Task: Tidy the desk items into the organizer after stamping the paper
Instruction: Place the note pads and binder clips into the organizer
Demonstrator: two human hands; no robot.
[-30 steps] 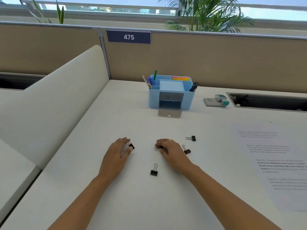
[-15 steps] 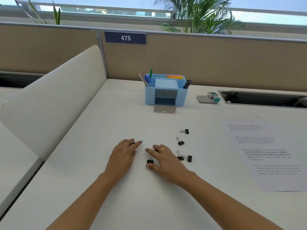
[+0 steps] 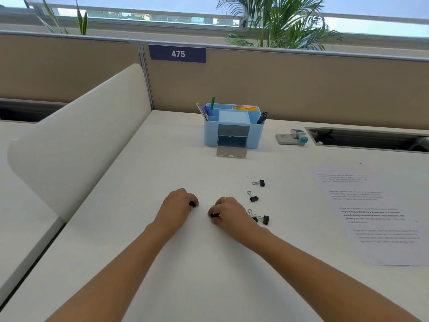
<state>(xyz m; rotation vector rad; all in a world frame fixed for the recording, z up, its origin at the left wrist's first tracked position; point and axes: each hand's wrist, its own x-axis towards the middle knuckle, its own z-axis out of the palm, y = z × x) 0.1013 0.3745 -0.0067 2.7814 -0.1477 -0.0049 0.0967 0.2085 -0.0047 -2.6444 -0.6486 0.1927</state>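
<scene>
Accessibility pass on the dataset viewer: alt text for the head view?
A person's left hand grips a black binder clip and the right hand pinches another on a white desk, with more loose clips right of them. Behind stands a blue organizer with its drawer pulled open, a stamp to its right, and a printed paper lies at the right edge.

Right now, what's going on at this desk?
A person is gathering binder clips off the white desk. The left hand pinches a black binder clip, and the right hand pinches a second binder clip. More loose clips lie just right of the right hand. The blue organizer stands farther back with its front drawer open, a stamp to its right. A printed sheet lies at the right.
</scene>
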